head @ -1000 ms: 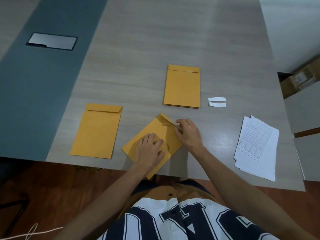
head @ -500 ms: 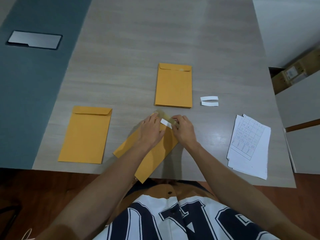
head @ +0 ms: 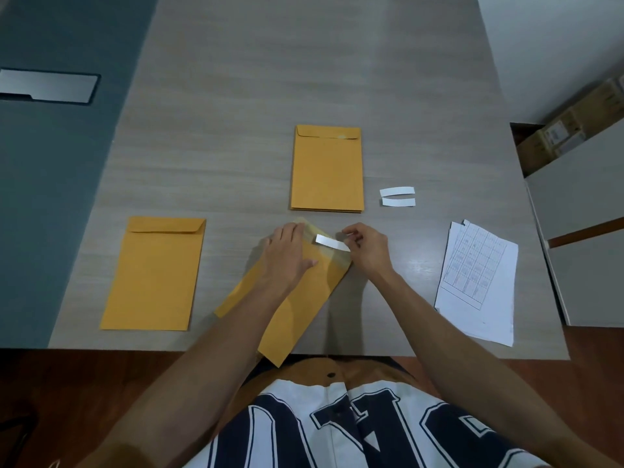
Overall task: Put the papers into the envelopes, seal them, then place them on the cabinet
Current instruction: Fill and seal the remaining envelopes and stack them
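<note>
A tilted yellow envelope point(head: 304, 305) lies at the table's near edge, its lower corner hanging over it. My left hand point(head: 287, 255) presses flat on its upper part beside the open flap. My right hand point(head: 366, 248) pinches the end of a white adhesive strip point(head: 332, 243) that is partly peeled off the flap. A closed envelope point(head: 153, 275) lies to the left. A small stack of envelopes point(head: 327, 168) lies further back at centre. Printed papers point(head: 479, 282) sit in a stack at the right.
Two peeled white strips point(head: 397, 197) lie right of the envelope stack. A metal cable hatch point(head: 47, 86) is set in the grey-blue table section at far left. A cardboard box point(head: 570, 130) and pale cabinet surfaces point(head: 584, 197) stand beyond the table's right edge.
My left hand slid up the envelope to the flap. My right hand has pulled the white strip out from the flap toward the right.
</note>
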